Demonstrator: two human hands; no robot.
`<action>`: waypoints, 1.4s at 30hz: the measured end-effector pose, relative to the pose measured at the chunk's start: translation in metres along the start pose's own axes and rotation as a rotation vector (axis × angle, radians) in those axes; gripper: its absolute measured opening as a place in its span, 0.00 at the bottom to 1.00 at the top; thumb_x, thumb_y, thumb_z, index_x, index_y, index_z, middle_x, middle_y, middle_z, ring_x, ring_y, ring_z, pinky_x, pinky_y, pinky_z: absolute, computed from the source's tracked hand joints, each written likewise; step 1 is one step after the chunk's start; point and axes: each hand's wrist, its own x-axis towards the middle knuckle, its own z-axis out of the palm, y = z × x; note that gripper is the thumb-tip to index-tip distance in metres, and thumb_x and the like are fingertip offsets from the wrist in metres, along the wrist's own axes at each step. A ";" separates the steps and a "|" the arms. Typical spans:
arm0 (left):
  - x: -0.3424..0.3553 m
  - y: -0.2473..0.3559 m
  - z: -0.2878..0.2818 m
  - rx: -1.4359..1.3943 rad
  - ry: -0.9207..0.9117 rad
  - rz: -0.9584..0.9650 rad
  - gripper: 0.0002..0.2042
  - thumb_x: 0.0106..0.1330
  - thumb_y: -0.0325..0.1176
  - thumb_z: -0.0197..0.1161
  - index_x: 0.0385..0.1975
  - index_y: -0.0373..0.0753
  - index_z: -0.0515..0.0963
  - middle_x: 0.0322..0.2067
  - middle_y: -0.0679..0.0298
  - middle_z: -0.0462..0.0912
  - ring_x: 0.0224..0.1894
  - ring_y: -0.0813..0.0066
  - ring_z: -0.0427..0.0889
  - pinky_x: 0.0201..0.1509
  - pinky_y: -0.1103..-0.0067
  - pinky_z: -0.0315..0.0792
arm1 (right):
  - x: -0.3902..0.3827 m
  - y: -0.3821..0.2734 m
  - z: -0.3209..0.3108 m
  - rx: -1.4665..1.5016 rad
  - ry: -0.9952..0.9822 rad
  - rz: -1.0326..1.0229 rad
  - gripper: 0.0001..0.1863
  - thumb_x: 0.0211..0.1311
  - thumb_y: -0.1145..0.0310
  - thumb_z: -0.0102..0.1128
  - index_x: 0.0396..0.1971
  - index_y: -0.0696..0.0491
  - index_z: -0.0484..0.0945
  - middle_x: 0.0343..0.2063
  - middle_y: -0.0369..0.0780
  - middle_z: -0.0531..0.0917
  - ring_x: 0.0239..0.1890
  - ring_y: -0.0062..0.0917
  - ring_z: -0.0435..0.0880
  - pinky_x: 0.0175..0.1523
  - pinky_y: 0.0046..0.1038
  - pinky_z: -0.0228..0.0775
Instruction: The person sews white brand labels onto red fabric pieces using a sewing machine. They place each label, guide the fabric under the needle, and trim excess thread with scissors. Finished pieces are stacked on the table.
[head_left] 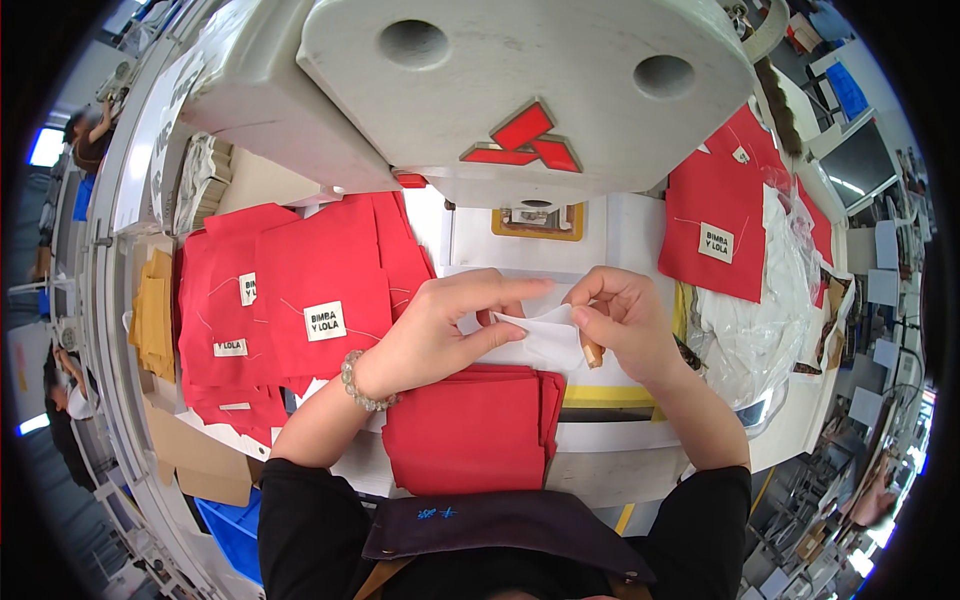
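In front of the sewing machine, a thin white piece, cloth or paper, is stretched between my two hands. My left hand pinches its left corner between thumb and a bent finger, the index finger reaching out above. My right hand grips the other end with thumb and fingertips. Below the right palm juts a short brown wooden-looking handle; the rest of that tool is hidden in the hand. Just below my left wrist lies a stack of plain red cloth pieces at the table's near edge.
The large pale sewing machine head overhangs the work area, with a yellow-framed clamp plate beneath. Red pieces with white labels pile up at left; another labelled red piece lies right, beside white cloth in clear plastic.
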 end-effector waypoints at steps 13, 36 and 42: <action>-0.004 0.008 -0.011 0.207 0.103 -0.016 0.07 0.62 0.23 0.65 0.39 0.37 0.84 0.33 0.65 0.72 0.31 0.76 0.74 0.34 0.80 0.70 | -0.017 -0.009 -0.006 -0.930 0.280 -0.224 0.10 0.51 0.72 0.70 0.34 0.54 0.79 0.25 0.33 0.79 0.14 0.11 0.67 0.21 0.17 0.58; 0.031 -0.023 -0.014 0.778 -0.269 0.349 0.30 0.57 0.35 0.68 0.61 0.36 0.69 0.58 0.52 0.73 0.59 0.54 0.74 0.65 0.66 0.68 | 0.020 -0.003 -0.031 -1.613 0.127 -0.789 0.17 0.48 0.65 0.68 0.42 0.45 0.83 0.36 0.35 0.73 0.35 0.27 0.73 0.36 0.32 0.64; 0.015 -0.019 -0.001 1.107 -0.075 0.262 0.31 0.54 0.39 0.70 0.59 0.36 0.71 0.53 0.51 0.75 0.54 0.54 0.77 0.60 0.65 0.71 | 0.022 -0.002 -0.027 -1.670 0.181 -0.760 0.20 0.51 0.62 0.67 0.47 0.45 0.82 0.39 0.38 0.73 0.37 0.29 0.73 0.39 0.33 0.64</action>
